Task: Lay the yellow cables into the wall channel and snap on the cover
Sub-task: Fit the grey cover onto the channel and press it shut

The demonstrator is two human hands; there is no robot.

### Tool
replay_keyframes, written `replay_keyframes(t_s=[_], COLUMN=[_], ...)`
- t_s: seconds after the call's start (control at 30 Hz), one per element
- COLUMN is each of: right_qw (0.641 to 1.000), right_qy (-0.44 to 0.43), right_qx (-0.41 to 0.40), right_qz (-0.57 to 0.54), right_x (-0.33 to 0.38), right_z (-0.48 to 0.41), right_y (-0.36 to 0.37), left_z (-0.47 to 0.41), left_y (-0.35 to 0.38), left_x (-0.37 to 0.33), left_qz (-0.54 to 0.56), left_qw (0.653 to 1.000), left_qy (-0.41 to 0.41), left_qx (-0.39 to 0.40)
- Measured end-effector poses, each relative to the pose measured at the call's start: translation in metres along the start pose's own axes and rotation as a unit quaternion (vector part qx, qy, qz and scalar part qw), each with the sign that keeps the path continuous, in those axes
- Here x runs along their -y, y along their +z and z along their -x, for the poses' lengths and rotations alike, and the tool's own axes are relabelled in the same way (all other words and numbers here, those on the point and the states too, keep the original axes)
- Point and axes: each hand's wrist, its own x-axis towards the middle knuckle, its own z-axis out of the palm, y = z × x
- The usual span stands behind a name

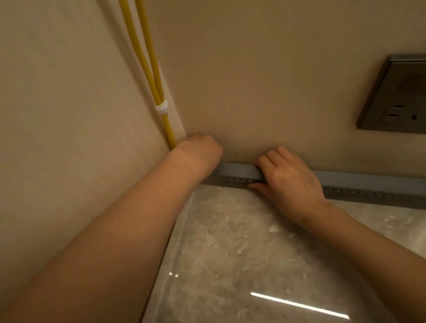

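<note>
At the far corner, the cables [165,125] are met by the left hand [199,154], whose grip cannot be told; the cover [238,170] is gripped by the right hand [289,180]

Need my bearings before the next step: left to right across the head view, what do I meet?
The yellow cables → left hand → right hand, gripping the grey channel strip → wall socket.

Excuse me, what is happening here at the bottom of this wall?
A person works in the corner at floor level. The left hand is at the foot of two yellow cables, which come down the corner bound by a white tie. The right hand grips the grey channel strip along the wall.
</note>
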Motion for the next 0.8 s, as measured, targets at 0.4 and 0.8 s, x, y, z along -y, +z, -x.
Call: replay_keyframes(t_s=[0.4, 0.8], right_qw=[0.997, 0.981], right_qy=[-0.044, -0.134], right_qx=[-0.062, -0.141], right_qz=[0.009, 0.018], right_x=[0.0, -0.006], right_z=[-0.007, -0.017], right_y=[0.017, 0.035], left_z=[0.012, 0.024], left_y=[0.023, 0.094], left_x=[-0.016, -0.038], left_qz=[0.097, 0.151], left_qw=[0.966, 0.95], left_qy=[-0.062, -0.113], left_qx=[-0.23, -0.251])
